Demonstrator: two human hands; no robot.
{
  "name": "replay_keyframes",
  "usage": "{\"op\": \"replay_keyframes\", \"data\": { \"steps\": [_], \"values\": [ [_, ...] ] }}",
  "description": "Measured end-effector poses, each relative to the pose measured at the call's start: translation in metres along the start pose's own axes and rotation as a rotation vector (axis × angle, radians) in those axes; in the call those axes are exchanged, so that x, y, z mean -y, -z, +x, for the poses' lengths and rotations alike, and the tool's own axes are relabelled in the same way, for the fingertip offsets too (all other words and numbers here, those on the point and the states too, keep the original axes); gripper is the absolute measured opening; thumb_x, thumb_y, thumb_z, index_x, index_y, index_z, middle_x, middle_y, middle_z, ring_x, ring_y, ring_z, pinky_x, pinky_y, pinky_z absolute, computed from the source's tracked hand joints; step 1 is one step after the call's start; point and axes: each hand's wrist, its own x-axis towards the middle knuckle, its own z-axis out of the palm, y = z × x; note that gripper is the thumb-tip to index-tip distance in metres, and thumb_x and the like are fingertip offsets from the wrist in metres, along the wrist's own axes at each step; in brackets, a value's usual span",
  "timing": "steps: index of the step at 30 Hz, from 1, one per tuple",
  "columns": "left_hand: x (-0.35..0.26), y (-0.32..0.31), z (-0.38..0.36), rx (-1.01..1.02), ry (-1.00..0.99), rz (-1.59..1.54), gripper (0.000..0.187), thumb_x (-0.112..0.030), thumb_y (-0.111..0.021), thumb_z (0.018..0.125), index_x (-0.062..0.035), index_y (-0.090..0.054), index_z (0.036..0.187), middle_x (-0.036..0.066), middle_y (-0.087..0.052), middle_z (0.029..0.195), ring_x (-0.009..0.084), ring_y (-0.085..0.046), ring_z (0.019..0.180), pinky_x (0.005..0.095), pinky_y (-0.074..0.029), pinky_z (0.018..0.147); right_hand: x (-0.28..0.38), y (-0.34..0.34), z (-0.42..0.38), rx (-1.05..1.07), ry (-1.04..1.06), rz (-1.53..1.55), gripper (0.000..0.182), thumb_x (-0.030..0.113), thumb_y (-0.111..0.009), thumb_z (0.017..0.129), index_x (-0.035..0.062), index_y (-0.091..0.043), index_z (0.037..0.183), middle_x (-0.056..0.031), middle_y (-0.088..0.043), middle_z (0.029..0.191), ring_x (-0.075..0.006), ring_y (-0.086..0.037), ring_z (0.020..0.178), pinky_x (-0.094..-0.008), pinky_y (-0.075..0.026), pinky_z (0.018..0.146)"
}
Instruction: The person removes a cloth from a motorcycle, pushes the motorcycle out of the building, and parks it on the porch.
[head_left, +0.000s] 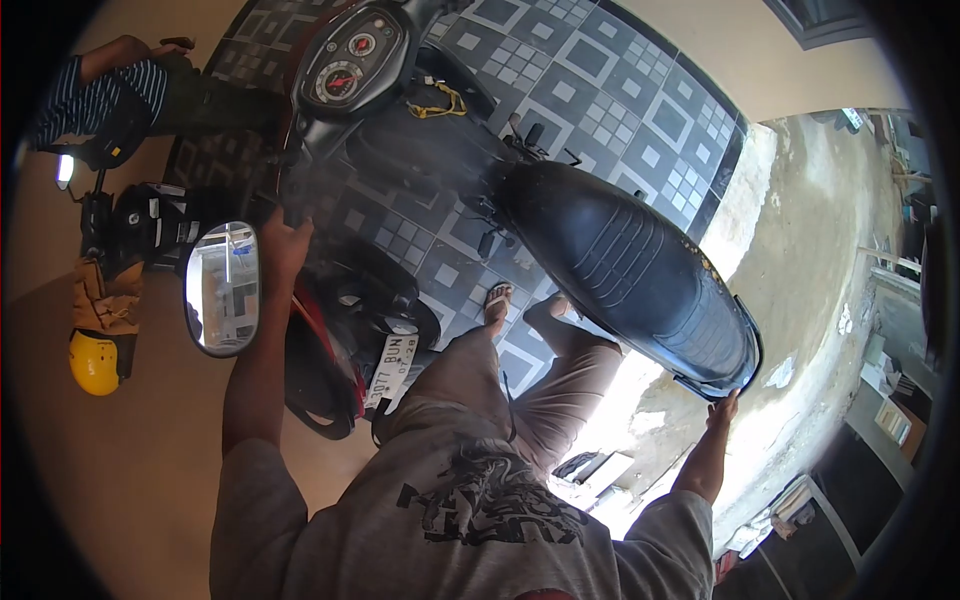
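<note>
A scooter stands across my view, with its speedometer panel (pixel 346 68) at the upper left and its long black seat (pixel 630 265) reaching to the right. My left hand (pixel 287 245) is closed around the scooter's handlebar grip, close to an oval mirror (pixel 222 290). At the tail, my right hand (pixel 724 408) is closed on the rear grab rail (pixel 752 345), its fingers partly hidden beneath the seat's end. A yellow strap (pixel 437 100) hangs below the handlebar, in front of the black footwell.
Behind my left arm stands another scooter with a licence plate (pixel 391 370). At far left are a person in a striped sleeve (pixel 145 88), another black vehicle (pixel 150 220) and a yellow helmet (pixel 94 362). Patterned tiles (pixel 590 60) meet rough concrete (pixel 810 250) on the right.
</note>
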Motion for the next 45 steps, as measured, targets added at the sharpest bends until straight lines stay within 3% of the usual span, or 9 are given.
{"op": "replay_keyframes", "data": {
  "steps": [4, 7, 14, 20, 22, 26, 29, 37, 45],
  "values": [
    [0.003, 0.001, 0.008, 0.053, 0.130, -0.051, 0.024, -0.015, -0.070, 0.085, -0.0054, -0.066, 0.107, 0.007, -0.062, 0.060, 0.0166, -0.061, 0.048, 0.0334, -0.047, 0.046, -0.004, -0.010, 0.011, -0.127, -0.004, -0.108, 0.078, 0.070, -0.059, 0.089, 0.0073, -0.053, 0.134, -0.0119, -0.057, 0.121, -0.0292, -0.055, 0.104, -0.0439, -0.048, 0.082],
    [0.000, 0.008, 0.010, 0.051, 0.114, -0.018, 0.023, -0.014, -0.070, 0.086, -0.0045, -0.066, 0.106, 0.006, -0.061, 0.059, 0.0161, -0.060, 0.048, 0.0330, -0.047, 0.046, 0.007, -0.014, -0.012, -0.120, -0.016, -0.071, 0.080, 0.065, -0.063, 0.090, 0.0023, -0.049, 0.137, -0.0170, -0.057, 0.129, -0.0327, -0.058, 0.110, -0.0478, -0.050, 0.086],
    [0.002, 0.015, 0.019, 0.052, 0.200, -0.147, 0.019, -0.015, -0.071, 0.085, -0.0050, -0.064, 0.100, 0.005, -0.059, 0.061, 0.0151, -0.056, 0.045, 0.0321, -0.043, 0.041, -0.008, -0.011, -0.008, -0.005, 0.055, 0.066, 0.071, 0.071, -0.044, 0.096, 0.0077, -0.055, 0.128, -0.0114, -0.063, 0.112, -0.0269, -0.062, 0.095, -0.0486, -0.054, 0.079],
    [0.044, 0.009, 0.036, 0.122, 0.267, -0.257, 0.020, -0.019, -0.073, 0.085, -0.0043, -0.061, 0.092, 0.006, -0.057, 0.059, 0.0151, -0.052, 0.039, 0.0316, -0.041, 0.036, -0.009, -0.019, -0.034, -0.019, 0.095, 0.120, 0.072, 0.065, -0.044, 0.099, 0.0025, -0.055, 0.132, -0.0154, -0.064, 0.116, -0.0310, -0.064, 0.108, -0.0499, -0.058, 0.081],
    [0.056, 0.009, 0.043, 0.193, 0.271, -0.235, 0.019, -0.020, -0.071, 0.086, -0.0054, -0.060, 0.092, 0.005, -0.057, 0.059, 0.0143, -0.050, 0.039, 0.0315, -0.040, 0.036, -0.008, -0.015, -0.036, 0.023, 0.056, 0.117, 0.072, 0.065, -0.045, 0.099, 0.0019, -0.055, 0.132, -0.0155, -0.065, 0.114, -0.0304, -0.063, 0.109, -0.0504, -0.058, 0.083],
    [0.062, 0.008, 0.050, 0.279, 0.306, -0.323, 0.028, -0.020, -0.070, 0.090, -0.0064, -0.061, 0.113, 0.006, -0.059, 0.059, 0.0169, -0.049, 0.037, 0.0326, -0.041, 0.034, -0.002, -0.020, -0.046, -0.022, 0.008, 0.216, 0.059, 0.061, -0.048, 0.100, 0.0049, -0.060, 0.116, -0.0077, -0.064, 0.092, -0.0244, -0.064, 0.091, -0.0457, -0.057, 0.078],
    [0.064, 0.008, 0.058, 0.323, 0.388, -0.339, 0.044, -0.015, -0.067, 0.088, -0.0078, -0.054, 0.130, 0.008, -0.058, 0.057, 0.0175, -0.048, 0.036, 0.0328, -0.040, 0.034, 0.000, -0.026, -0.050, -0.034, -0.044, 0.449, 0.059, 0.065, -0.054, 0.096, 0.0081, -0.062, 0.109, -0.0021, -0.057, 0.078, -0.0163, -0.057, 0.073, -0.0347, -0.047, 0.064],
    [0.048, 0.011, 0.050, 0.319, 0.429, -0.303, 0.048, -0.005, -0.061, 0.082, -0.0057, -0.056, 0.130, 0.008, -0.054, 0.055, 0.0191, -0.047, 0.036, 0.0353, -0.040, 0.035, -0.005, -0.030, -0.049, -0.006, -0.035, 0.750, 0.059, 0.064, -0.062, 0.092, 0.0050, -0.059, 0.096, 0.0010, -0.049, 0.065, -0.0118, -0.048, 0.057, -0.0269, -0.038, 0.054],
    [0.033, 0.012, 0.043, 0.275, 0.444, -0.330, 0.047, -0.005, -0.059, 0.082, -0.0053, -0.059, 0.129, 0.008, -0.055, 0.056, 0.0194, -0.046, 0.037, 0.0347, -0.040, 0.036, -0.006, -0.042, -0.048, 0.011, -0.004, 0.912, 0.058, 0.068, -0.067, 0.086, 0.0127, -0.052, 0.080, 0.0013, -0.047, 0.060, -0.0131, -0.047, 0.053, -0.0280, -0.040, 0.053]
  ]
}}
